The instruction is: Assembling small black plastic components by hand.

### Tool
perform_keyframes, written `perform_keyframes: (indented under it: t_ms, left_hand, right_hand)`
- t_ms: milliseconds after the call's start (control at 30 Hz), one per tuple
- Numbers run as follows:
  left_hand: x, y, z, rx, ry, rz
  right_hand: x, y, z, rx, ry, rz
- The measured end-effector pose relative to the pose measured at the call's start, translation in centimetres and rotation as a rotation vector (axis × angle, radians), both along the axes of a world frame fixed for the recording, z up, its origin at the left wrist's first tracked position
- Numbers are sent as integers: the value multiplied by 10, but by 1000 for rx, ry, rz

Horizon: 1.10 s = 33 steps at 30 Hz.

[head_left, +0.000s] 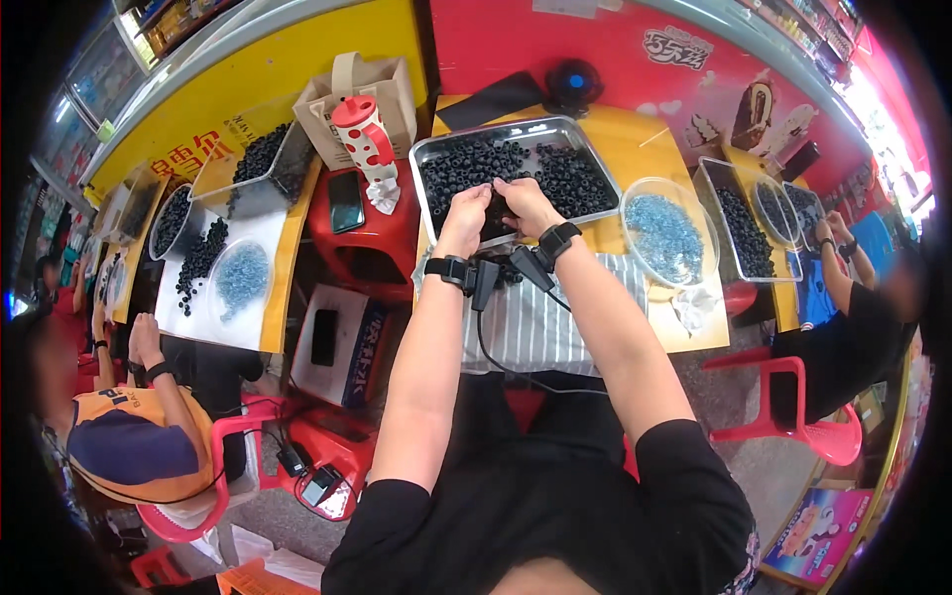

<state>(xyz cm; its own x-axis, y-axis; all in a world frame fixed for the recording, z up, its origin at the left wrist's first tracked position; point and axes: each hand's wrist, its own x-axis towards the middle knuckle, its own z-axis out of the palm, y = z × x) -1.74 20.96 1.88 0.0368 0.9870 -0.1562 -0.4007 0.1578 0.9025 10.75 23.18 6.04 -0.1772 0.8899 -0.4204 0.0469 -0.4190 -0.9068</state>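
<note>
Both my hands meet over the near side of a metal tray [601, 169] filled with small black ring-shaped parts [466, 164]. My left hand [464, 220] has its fingers pinched together. Close beside it, the fingertips of my right hand [531, 206] are closed too. Whatever sits between the fingers is too small and hidden to make out. To the right of the tray, a round transparent bowl [710, 260] holds many small bluish transparent pieces [662, 236]. A striped grey cloth [540, 322] lies under my forearms at the near table edge.
On a red stool to the left stand a paper bag [397, 94], a red-and-white tumbler [362, 134] and a phone [346, 201]. A dark round device [573, 84] is behind the tray. Crumpled tissue [696, 309] lies near right. Other people work at both side tables. Cables hang from my wrists.
</note>
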Motion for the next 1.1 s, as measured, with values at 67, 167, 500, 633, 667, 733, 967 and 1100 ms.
perform_keyframes:
  t_ms: [67, 167, 500, 633, 667, 733, 967, 1100]
  left_hand:
    - [0, -2, 2, 3, -124, 0]
    - [4, -8, 10, 57, -205, -38]
    - [4, -9, 22, 18, -232, -13]
    - [8, -4, 28, 48, -183, 9]
    - [9, -3, 29, 64, -166, 14]
    - [14, -3, 35, 74, -147, 9]
    - [7, -8, 49, 45, -210, -89]
    - [2, -16, 53, 36, -337, -102]
  right_hand:
    - [4, 1, 0, -21, 50, -10]
    - [8, 2, 4, -44, 131, -61]
    - [14, 0, 13, -116, 287, -91]
    - [17, 2, 9, -138, 369, -91]
    - [17, 3, 8, -144, 399, -93]
    - [23, 7, 4, -187, 459, -76]
    - [33, 5, 12, -243, 611, 9]
    - [39, 0, 9, -216, 692, -15]
